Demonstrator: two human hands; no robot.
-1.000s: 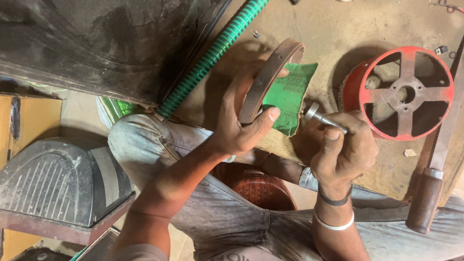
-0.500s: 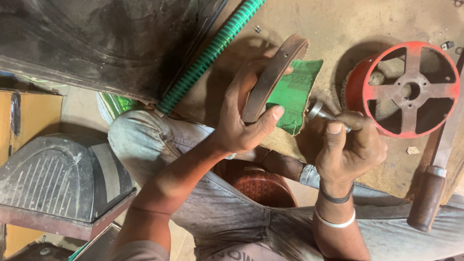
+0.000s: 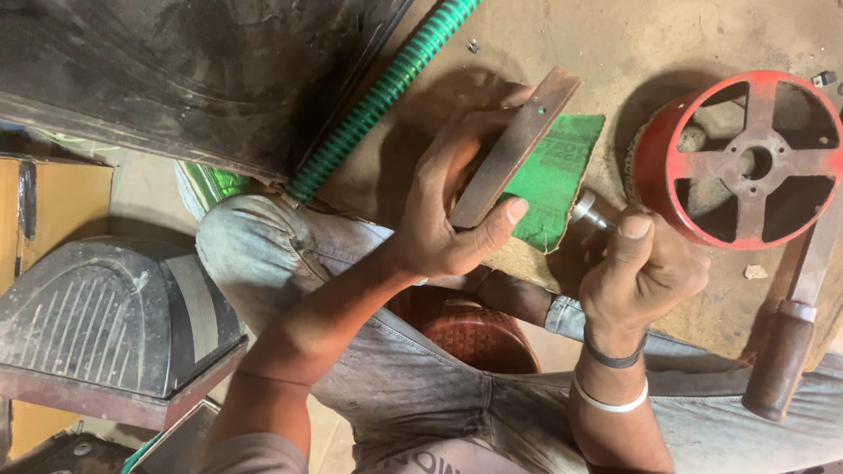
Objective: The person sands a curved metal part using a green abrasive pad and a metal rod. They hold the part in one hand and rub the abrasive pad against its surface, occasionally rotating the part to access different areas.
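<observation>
curved brown strip tilted flatter in left hand, right hand w/ metal tool (green sheet under)

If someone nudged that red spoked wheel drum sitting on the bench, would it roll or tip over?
The red drum rests flat on its open end on the bench, so it would more likely slide than roll. Its squat, wide shape suggests tipping is unlikely. Thick metal spokes and a rusty rim hint that it is stiff and fairly heavy for its size.

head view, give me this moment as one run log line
left hand: grips brown curved strip on edge | right hand: holds small metal tool | under strip: green sheet | nearby: red spoked wheel
</observation>
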